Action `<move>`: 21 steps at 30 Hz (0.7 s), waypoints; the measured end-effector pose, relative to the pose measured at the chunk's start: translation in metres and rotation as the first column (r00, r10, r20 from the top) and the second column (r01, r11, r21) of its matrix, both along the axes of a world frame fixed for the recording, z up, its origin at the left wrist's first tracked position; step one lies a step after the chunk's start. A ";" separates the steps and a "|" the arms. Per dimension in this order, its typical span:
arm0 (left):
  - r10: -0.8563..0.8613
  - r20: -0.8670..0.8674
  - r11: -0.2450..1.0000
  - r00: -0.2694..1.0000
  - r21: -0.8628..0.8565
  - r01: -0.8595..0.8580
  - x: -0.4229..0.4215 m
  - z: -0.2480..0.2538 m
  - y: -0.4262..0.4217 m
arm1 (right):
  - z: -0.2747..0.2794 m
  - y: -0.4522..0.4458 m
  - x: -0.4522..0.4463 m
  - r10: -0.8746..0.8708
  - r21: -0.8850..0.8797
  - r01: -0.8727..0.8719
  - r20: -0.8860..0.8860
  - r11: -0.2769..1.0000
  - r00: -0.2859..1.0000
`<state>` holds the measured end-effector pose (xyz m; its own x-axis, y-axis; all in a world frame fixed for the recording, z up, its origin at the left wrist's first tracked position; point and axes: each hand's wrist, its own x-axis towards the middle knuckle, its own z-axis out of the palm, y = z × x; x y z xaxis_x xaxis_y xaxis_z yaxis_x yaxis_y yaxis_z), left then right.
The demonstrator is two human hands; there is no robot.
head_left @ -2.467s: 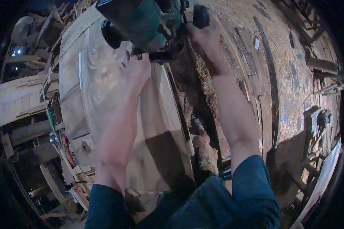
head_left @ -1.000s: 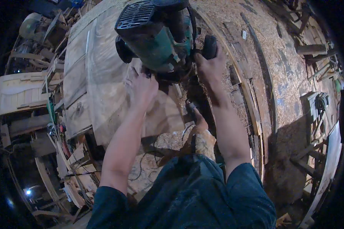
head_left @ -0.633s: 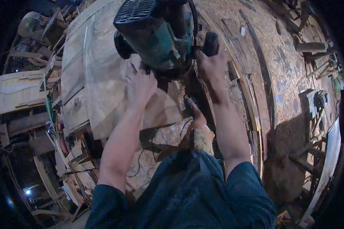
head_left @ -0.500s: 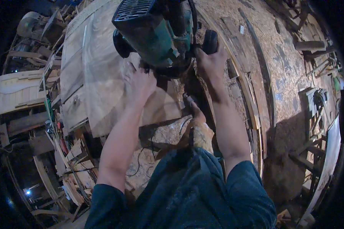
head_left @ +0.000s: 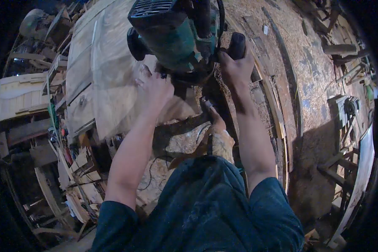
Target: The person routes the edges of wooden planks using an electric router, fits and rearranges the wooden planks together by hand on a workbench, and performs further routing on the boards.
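L hand (head_left: 156, 89) part-curled at near edge of green power tool (head_left: 176, 44) (hold unclear), R hand (head_left: 239, 68) wrapped round its dark side knob (head_left: 237, 44), tool just fwd of & btwn both, long axis fwd-L in view.

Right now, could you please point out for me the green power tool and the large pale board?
Green power tool (head_left: 176, 46): head view, the point lies on its green housing.
Large pale board (head_left: 115, 84): head view, on its bare upper face.

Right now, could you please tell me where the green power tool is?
The green power tool is at the top middle of the head view, between the left hand and the right hand.
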<state>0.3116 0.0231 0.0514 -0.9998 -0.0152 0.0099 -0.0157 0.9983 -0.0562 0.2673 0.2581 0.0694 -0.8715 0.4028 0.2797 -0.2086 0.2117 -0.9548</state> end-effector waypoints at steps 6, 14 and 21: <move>-0.004 0.046 0.998 0.999 -0.055 0.007 0.019 0.000 -0.001 | 0.005 0.002 0.026 0.040 -0.031 -0.041 -0.008 0.999 0.999; -0.041 0.041 0.998 0.998 -0.045 0.043 0.048 -0.008 0.001 | -0.011 0.012 0.053 -0.039 0.050 0.043 -0.074 0.998 0.996; -0.169 -0.088 0.983 0.982 -0.088 0.161 0.068 -0.018 -0.007 | -0.006 0.014 0.079 -0.064 0.101 0.064 0.000 0.993 0.998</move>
